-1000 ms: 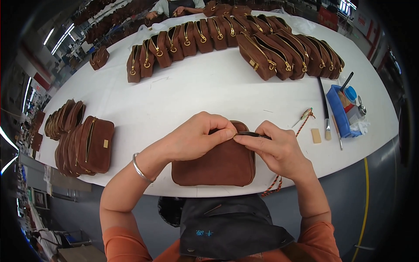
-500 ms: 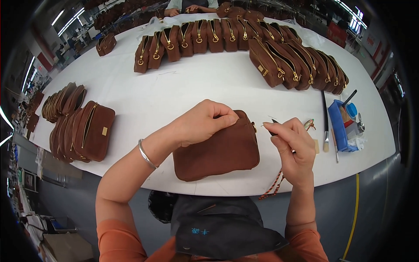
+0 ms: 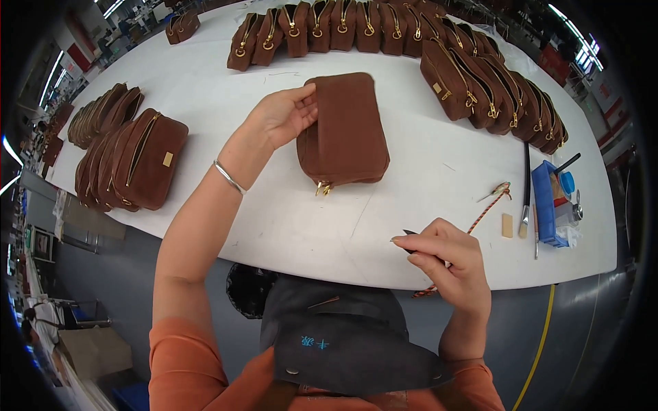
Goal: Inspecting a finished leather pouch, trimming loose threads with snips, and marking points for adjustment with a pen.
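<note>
My left hand (image 3: 288,113) grips the left edge of a brown zip bag (image 3: 353,123), fingers curled over its side. The bag stands tilted over the middle of the white table, its plain face showing and its gold zip pulls (image 3: 323,188) at the near end. Lower right, near the table's front edge, my right hand (image 3: 449,257) pinches a slim dark pointed tool (image 3: 409,233). Its tip points left, apart from the bag; most of the tool is hidden in the fingers, so its exact kind does not show.
Rows of brown bags (image 3: 343,27) line the back, with more at the right (image 3: 466,82) and a stack at the left (image 3: 154,161). Along the right lie a striped cord (image 3: 488,209), a tan block (image 3: 507,225), a black-handled brush (image 3: 526,185) and a blue bin (image 3: 546,205) holding small containers.
My left hand has moved the bag away from me and turned it, so its zip pulls now face the near side. My right hand has drawn lower, away from the bag, still holding the tool.
</note>
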### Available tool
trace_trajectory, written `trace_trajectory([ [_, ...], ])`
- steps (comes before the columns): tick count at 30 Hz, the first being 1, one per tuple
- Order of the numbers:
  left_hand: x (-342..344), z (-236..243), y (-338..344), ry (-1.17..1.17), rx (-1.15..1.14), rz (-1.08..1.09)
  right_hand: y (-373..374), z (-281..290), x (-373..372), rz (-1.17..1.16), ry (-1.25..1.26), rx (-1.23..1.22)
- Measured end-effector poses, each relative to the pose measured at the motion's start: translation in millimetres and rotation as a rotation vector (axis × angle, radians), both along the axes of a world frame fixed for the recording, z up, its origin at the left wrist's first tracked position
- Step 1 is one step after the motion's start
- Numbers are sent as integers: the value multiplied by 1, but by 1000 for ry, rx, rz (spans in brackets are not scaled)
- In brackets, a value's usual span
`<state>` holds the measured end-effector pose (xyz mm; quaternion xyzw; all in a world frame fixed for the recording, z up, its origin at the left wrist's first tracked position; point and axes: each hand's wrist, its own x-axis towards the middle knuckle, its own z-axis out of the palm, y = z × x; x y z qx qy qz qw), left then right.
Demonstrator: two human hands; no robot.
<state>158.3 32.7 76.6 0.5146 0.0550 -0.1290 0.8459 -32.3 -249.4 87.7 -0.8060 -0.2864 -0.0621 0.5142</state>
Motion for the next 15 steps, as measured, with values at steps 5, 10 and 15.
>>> trace_trajectory([
  [5, -14, -18, 6, 35, 107, 6, -1, -23, 6, -76, 116, -66],
  [10, -52, -14, -16, -223, 527, -33, -7, -44, 18, -282, 154, -78],
  [15, -58, -32, -36, -499, 895, -3, -1, -43, 24, -327, 173, -72],
])
